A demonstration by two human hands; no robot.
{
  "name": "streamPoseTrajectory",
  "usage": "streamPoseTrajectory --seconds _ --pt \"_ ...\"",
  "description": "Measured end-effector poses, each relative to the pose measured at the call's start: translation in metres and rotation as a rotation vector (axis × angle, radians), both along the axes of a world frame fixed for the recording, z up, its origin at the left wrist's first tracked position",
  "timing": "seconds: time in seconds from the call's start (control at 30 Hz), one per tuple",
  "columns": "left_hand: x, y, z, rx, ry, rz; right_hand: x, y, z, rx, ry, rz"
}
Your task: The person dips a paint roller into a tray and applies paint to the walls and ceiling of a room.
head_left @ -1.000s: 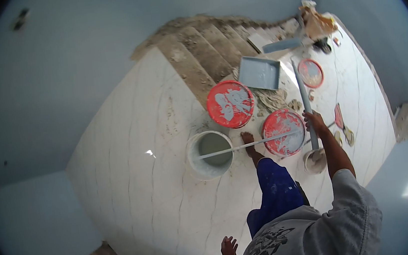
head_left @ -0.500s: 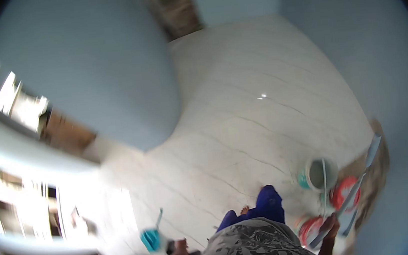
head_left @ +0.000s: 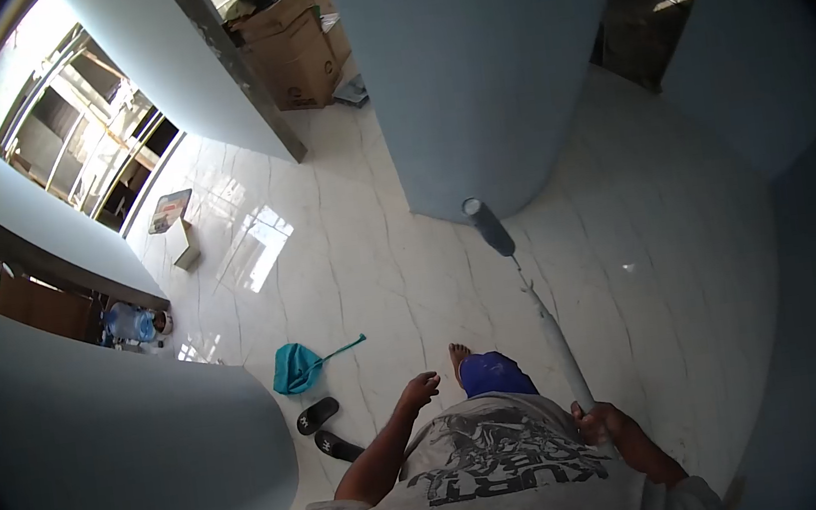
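My right hand (head_left: 600,421) is wrapped around the lower end of a long pale pole. The pole belongs to a paint roller (head_left: 560,348), which slants forward and up across the floor in front of me. Its grey-blue roller sleeve (head_left: 493,229) overlaps the foot of a blue wall column (head_left: 490,94) in this view. On the other side, my left hand (head_left: 421,390) hangs free in front of my body with nothing in it, fingers loosely apart. Below it show my bare foot and blue trouser leg.
A teal cloth bag (head_left: 295,369) with a strap lies left on the glossy tiled floor (head_left: 372,289), near two black slippers (head_left: 319,415). A blue curved wall (head_left: 169,453) stands close at left. Farther off are a cardboard box (head_left: 289,52), a water bottle (head_left: 129,324) and a bright window opening.
My view has turned left, and the buckets at right have left it. The roller has swung from my right side to in front of me. My left hand has risen forward.
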State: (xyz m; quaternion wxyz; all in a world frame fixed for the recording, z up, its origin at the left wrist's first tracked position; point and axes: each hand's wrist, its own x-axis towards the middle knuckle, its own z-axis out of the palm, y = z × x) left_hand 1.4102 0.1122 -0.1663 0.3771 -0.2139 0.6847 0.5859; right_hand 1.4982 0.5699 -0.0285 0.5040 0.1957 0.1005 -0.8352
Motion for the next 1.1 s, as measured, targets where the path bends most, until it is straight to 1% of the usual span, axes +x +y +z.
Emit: streamPoseTrajectory --seconds 0.03,0.07,0.1,0.13,0.17,0.23,0.3,0.37,0.47,0.5,0.53,0.57,0.6,0.63,0.67,0.7,0.73,0.77,0.8,0.83,0.87,0.9,0.93,0.97,1.03,1.1 --pt "-0.022 -0.008 0.004 0.000 -0.001 0.040 -0.050 -0.022 0.008 0.066 0.046 0.116" --pt "-0.042 -0.022 0.009 -0.030 0.065 0.000 -0.097 -0.045 0.014 0.125 0.093 0.229" --pt "-0.056 -0.038 0.014 -0.066 0.130 -0.047 -0.138 -0.066 0.016 0.113 0.091 0.260" --pt "-0.069 -0.056 0.018 -0.105 0.209 0.072 -0.179 -0.089 0.015 0.071 0.072 0.363" --pt "-0.079 -0.078 0.023 -0.131 0.219 0.182 -0.214 -0.111 0.017 0.030 0.046 0.463" --pt "-0.086 -0.124 0.021 -0.123 0.166 0.492 -0.273 -0.156 0.024 -0.013 -0.012 0.532" --pt "-0.078 -0.168 0.009 -0.123 0.081 0.772 -0.319 -0.193 0.027 -0.042 -0.051 0.591" --pt "-0.044 -0.202 -0.024 -0.119 -0.100 1.000 -0.354 -0.224 0.022 -0.152 -0.094 0.655" --pt "-0.015 -0.252 -0.063 -0.121 -0.461 1.161 -0.429 -0.281 0.016 -0.131 -0.120 0.674" --pt "-0.006 -0.271 -0.076 -0.140 -0.592 1.187 -0.450 -0.301 0.013 -0.123 -0.138 0.670" --pt "0.016 -0.297 -0.102 -0.155 -0.593 1.168 -0.473 -0.318 0.006 -0.132 -0.143 0.649" --pt "0.001 -0.355 -0.082 0.631 -0.068 0.780 -0.489 -0.334 -0.003 -0.105 -0.124 0.632" --pt "-0.026 -0.331 -0.096 0.617 -0.084 0.750 -0.510 -0.355 -0.008 -0.077 -0.110 0.608" --pt "-0.041 -0.363 -0.102 0.168 -0.138 0.620 -0.529 -0.379 -0.006 -0.083 -0.112 0.574" --pt "-0.091 -0.398 -0.074 -0.270 -0.169 0.473 -0.553 -0.401 -0.002 -0.125 -0.164 0.498" --pt "-0.142 -0.422 -0.067 -0.368 -0.069 0.309 -0.575 -0.422 0.001 -0.167 -0.218 0.424" --pt "-0.191 -0.461 -0.114 -0.375 -0.188 0.446 -0.594 -0.441 0.000 -0.297 -0.254 0.347" --pt "-0.262 -0.461 -0.077 -0.431 -0.376 0.615 -0.612 -0.457 0.004 -0.297 -0.267 0.316" --pt "-0.314 -0.481 -0.072 -0.343 -0.164 0.566 -0.631 -0.468 0.007 -0.315 -0.269 0.235" --pt "-0.376 -0.502 -0.082 -0.386 -0.096 0.502 -0.647 -0.480 0.010 -0.334 -0.271 0.150" --pt "-0.445 -0.511 -0.063 -0.429 -0.074 0.370 -0.665 -0.492 0.013 -0.339 -0.282 0.108" --pt "-0.510 -0.517 -0.047 -0.436 0.036 0.210 -0.684 -0.503 0.015 -0.407 -0.260 0.047" --pt "-0.571 -0.520 -0.036 -0.431 0.157 0.116 -0.702 -0.513 0.016 -0.473 -0.232 -0.012" --pt "-0.631 -0.516 -0.024 -0.417 0.281 0.027 -0.722 -0.523 0.016 -0.473 -0.225 -0.050" --pt "-0.749 -0.468 0.064 -0.321 0.346 -0.050 -0.769 -0.535 0.015 -0.559 -0.207 -0.152" --pt "-0.832 -0.437 0.076 -0.164 0.430 -0.176 -0.815 -0.550 0.007 -0.567 -0.184 -0.241"
